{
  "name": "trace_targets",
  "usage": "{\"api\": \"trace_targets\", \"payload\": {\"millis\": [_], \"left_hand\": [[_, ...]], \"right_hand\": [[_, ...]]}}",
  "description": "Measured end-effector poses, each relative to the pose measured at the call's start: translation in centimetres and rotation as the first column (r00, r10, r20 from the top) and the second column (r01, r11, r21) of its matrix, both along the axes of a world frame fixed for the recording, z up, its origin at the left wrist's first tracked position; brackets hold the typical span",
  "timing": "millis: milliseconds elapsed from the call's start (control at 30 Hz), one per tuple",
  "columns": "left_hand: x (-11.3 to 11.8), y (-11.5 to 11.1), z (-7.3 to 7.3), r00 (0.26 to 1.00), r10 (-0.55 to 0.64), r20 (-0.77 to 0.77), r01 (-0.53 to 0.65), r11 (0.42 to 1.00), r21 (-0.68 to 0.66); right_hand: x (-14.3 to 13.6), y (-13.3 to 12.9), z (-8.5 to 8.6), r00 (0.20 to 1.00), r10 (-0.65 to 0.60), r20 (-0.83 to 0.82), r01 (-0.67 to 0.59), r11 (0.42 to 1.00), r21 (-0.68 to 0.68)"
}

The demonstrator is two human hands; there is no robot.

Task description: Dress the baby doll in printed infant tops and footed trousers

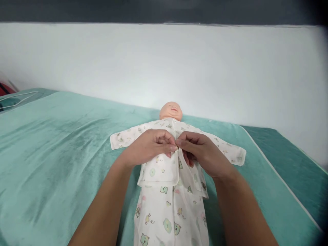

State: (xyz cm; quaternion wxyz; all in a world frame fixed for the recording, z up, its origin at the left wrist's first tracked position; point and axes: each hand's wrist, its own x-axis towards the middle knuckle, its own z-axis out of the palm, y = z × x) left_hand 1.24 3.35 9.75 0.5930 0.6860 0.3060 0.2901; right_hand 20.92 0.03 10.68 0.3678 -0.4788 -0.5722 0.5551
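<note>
A baby doll (171,111) lies on its back, dressed in a white printed baby jacket (160,171) with long sleeves spread to both sides. Below the jacket show white printed trousers (166,215). Over the chest, my left hand (151,147) pinches the front edge of the jacket between thumb and fingers. Right beside it, my right hand (198,148) pinches the opposite front edge, fingertips touching or nearly touching the left ones. A tiny dark spot shows between the fingertips; what it is I cannot make out. Beneath my hands, the two front panels hang apart.
A turquoise plush blanket (64,147) with some creases covers the bed. A darker green band (289,153) with a pale seam runs along the right side. Behind the doll's head rises a white wall (164,65). A white cord-like loop (23,97) lies at the far left.
</note>
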Motion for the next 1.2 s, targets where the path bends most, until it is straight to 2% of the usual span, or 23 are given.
{"api": "trace_targets", "payload": {"millis": [267, 700, 967, 1200], "left_hand": [[-0.09, 0.20, -0.16, 0.999, -0.021, 0.041, 0.022, 1.000, -0.010], [-0.17, 0.41, -0.48, 0.997, -0.074, 0.022, 0.074, 0.997, -0.032], [0.21, 0.02, -0.14, 0.991, -0.137, -0.016, 0.136, 0.991, -0.009], [0.45, -0.31, -0.27, 0.997, -0.045, -0.058, 0.047, 0.998, 0.030]], "right_hand": [[-0.06, -0.14, -0.05, 0.999, 0.018, 0.030, -0.018, 1.000, -0.010], [0.20, 0.00, -0.60, 0.998, 0.058, 0.017, -0.058, 0.998, 0.011], [0.07, -0.04, -0.88, 0.996, 0.085, 0.008, -0.085, 0.995, 0.044], [-0.27, -0.14, -0.46, 0.996, 0.089, 0.006, -0.089, 0.995, 0.035]]}}
